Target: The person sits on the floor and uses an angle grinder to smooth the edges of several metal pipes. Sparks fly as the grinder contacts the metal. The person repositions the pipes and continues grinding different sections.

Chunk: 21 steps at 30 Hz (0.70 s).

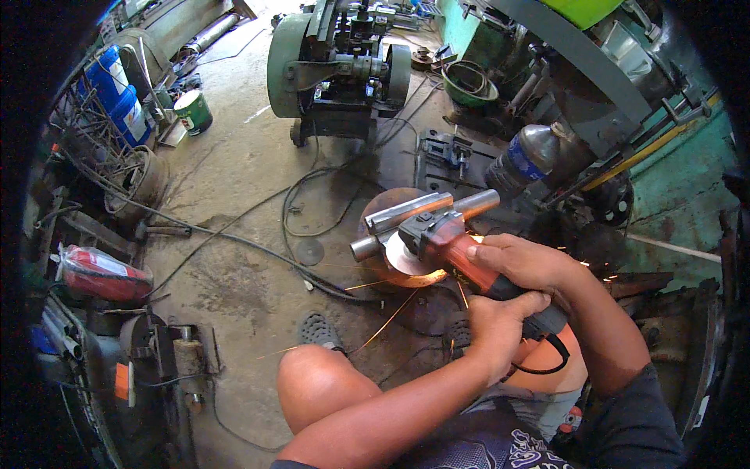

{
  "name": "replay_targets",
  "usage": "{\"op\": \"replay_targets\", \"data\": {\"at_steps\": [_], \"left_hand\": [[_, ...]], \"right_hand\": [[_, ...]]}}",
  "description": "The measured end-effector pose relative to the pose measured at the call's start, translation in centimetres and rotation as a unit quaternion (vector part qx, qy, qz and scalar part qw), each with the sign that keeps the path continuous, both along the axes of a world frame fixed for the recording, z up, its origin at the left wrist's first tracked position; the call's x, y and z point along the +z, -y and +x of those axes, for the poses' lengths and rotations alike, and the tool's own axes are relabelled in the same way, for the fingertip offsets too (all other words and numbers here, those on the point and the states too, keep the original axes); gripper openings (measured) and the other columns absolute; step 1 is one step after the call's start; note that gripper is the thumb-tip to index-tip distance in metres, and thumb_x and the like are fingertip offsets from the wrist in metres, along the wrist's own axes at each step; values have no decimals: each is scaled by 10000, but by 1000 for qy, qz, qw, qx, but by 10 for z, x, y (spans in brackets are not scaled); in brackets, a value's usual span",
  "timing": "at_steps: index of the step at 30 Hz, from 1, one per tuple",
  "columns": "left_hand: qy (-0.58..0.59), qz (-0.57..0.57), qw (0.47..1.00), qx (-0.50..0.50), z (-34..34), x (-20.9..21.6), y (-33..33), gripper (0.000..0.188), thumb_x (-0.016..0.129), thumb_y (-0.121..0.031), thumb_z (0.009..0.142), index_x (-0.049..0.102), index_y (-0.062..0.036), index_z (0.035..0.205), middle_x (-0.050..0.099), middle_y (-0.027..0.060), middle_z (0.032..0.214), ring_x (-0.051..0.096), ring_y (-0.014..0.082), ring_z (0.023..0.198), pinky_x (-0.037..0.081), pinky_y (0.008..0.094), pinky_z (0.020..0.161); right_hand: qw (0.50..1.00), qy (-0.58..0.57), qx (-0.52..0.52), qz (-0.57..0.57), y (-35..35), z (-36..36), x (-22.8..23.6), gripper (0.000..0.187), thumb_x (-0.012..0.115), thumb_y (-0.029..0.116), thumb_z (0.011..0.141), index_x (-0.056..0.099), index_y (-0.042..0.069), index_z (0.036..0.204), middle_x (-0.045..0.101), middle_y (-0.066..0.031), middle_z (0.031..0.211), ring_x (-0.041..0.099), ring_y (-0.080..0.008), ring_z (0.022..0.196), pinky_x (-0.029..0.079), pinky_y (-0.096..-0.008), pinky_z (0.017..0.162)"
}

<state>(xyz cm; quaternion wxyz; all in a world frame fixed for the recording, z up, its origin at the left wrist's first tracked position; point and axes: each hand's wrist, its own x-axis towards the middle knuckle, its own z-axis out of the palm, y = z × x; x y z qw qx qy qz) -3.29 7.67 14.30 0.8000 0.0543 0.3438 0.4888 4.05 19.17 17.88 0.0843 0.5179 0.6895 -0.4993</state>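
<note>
Grinding appears underway: left hand (pixel 500 332) and right hand (pixel 527 263) grasp the angle grinder (pixel 456 248) beside metal bars (pixel 408 213); the next move seemingly demands steady control.

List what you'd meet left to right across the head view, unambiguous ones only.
Red plastic-wrapped package → green bucket → left shoe → grinder → yellow pole.
</note>
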Motion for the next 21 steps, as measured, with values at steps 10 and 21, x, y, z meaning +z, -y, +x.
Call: {"op": "replay_targets", "data": {"at_steps": [10, 21], "left_hand": [[-9, -6, 1000, 28, -9, 9, -4, 218, 762, -142, 863, 714, -14, 1032, 740, 95, 945, 735, 228, 815, 619, 432, 724], [59, 52, 996, -35, 29, 12, -35, 194, 765, -146, 880, 735, -34, 1036, 753, 60, 959, 731, 178, 839, 583, 352, 740]], "right_hand": [[997, 13, 70, 4, -11, -14, 6, 557, 442, 468, 1045, 660, -44, 1043, 702, -161, 948, 626, -257, 850, 497, -429, 796], [995, 92, -30, -15, -33, 37, 32, 526, 515, 510, 1042, 696, 18, 1081, 678, -58, 970, 571, -148, 871, 487, -347, 828]]}}
